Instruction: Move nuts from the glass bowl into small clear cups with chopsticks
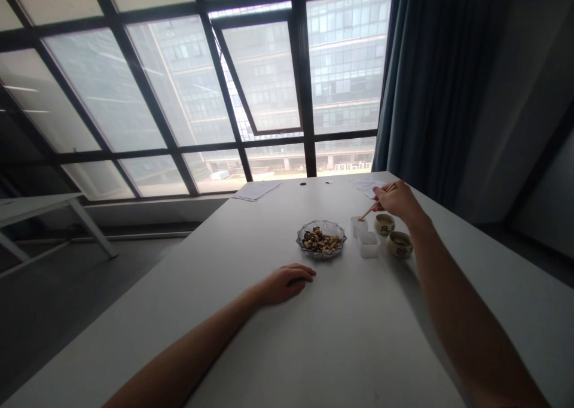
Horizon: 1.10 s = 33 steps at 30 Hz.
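wooden chopsticks (370, 209), gripped in the curled right hand (397, 200), slant to the mouth of the farther translucent cup (358, 230), the loosely bent left hand (289, 283) resting seemingly empty on the table (341, 336), and a sideways nudge could tip that cup.

White table (287, 348) bears glass bowl (323, 256); right of bowl, two plastic tubs (369, 251); farther right, two ceramic pots (399, 250); beyond bowl, papers (256, 191).

The chopsticks (368, 210) look like plain wood, the bowl (321, 255) ridged, shiny glass, the square tubs (368, 251) translucent plastic, the round pots (396, 250) glazed ceramic; smooth bench (341, 330), far-left paper sheets (256, 191), matt cloth curtain (439, 109).
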Each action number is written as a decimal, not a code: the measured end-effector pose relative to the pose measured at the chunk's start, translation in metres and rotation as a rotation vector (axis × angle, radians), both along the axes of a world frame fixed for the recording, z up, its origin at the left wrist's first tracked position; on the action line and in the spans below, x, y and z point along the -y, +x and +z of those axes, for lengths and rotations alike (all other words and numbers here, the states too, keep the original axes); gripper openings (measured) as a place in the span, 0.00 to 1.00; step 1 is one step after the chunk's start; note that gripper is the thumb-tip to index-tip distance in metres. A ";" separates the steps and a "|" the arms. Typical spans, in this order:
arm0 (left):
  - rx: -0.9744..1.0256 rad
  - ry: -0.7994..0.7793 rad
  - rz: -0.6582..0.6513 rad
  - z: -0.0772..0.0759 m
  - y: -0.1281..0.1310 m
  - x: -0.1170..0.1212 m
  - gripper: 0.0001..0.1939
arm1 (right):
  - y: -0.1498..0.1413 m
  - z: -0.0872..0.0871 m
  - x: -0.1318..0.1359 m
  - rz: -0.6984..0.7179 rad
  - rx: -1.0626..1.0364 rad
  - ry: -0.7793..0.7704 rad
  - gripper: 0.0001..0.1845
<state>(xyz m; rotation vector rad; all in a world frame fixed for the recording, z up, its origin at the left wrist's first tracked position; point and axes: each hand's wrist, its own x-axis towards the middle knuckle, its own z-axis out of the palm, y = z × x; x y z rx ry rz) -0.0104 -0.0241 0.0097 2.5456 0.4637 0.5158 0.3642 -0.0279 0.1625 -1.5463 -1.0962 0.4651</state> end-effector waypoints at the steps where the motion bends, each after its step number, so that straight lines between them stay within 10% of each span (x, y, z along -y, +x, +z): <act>1: 0.001 -0.001 -0.002 0.000 0.000 0.000 0.15 | -0.001 0.001 0.001 0.000 -0.002 -0.002 0.11; 33: 0.005 0.003 0.000 0.000 0.001 0.000 0.14 | -0.008 0.004 0.006 0.027 -0.013 -0.016 0.13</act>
